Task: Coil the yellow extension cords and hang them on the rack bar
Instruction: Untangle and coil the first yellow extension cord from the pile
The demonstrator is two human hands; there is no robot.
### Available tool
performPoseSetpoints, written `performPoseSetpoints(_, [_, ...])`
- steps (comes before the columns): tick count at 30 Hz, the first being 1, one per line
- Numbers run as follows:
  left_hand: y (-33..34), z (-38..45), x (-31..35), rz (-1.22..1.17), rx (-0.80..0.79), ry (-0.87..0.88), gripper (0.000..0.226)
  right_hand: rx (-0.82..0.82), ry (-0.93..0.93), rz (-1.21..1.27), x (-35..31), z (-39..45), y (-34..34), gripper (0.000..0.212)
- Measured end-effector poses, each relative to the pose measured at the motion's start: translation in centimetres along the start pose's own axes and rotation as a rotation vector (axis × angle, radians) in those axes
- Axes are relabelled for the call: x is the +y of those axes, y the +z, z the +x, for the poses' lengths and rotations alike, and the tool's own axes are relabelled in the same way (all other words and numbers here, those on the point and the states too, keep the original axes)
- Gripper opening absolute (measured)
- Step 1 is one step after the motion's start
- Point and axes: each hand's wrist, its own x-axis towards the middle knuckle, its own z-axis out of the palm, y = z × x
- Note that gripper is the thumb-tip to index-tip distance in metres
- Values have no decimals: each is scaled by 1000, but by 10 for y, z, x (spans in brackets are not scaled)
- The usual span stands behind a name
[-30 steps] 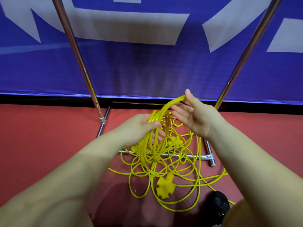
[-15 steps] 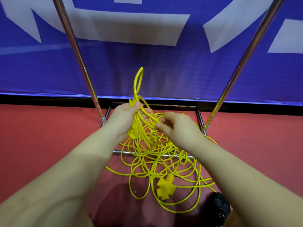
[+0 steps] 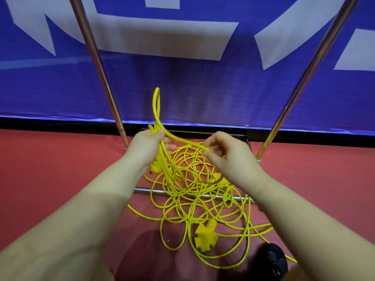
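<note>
Left hand [image 3: 147,148]: fingers and thumb curled around a bunch of gathered strands of the yellow extension cord [image 3: 182,191], held above the floor; one narrow loop [image 3: 157,104] stands up out of the top of the fist. A yellow plug body [image 3: 156,167] hangs just below this hand.

Right hand [image 3: 227,153]: fingertips pinch a single strand that runs across from the left fist, slightly lower and to the right.

Remainder of the cord: a loose tangle on the red floor [image 3: 50,169], draped over the near base bar [image 3: 239,198] of the rack. A yellow multi-outlet socket [image 3: 205,236] lies at the near side of the tangle.

Rack: two chrome uprights, left [image 3: 97,63] and right [image 3: 310,67], rise on either side of the hands. The top bar is out of frame.

Background: blue banner [image 3: 203,88] with white shapes. A dark shoe [image 3: 272,260] sits at the near right edge.
</note>
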Motion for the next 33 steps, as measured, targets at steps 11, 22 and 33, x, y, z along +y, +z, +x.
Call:
performPoseSetpoints(11, [-6, -1, -4, 381, -107, 70, 24, -428, 188, -543, 14, 0, -12, 18])
performPoseSetpoints(22, [19, -27, -12, 474, -551, 78, 18, -159, 148, -80, 6, 8, -16, 32])
performPoseSetpoints(33, [8, -17, -2, 230, -403, -18, 23, 65, 237, 572, 4, 12, -31, 12])
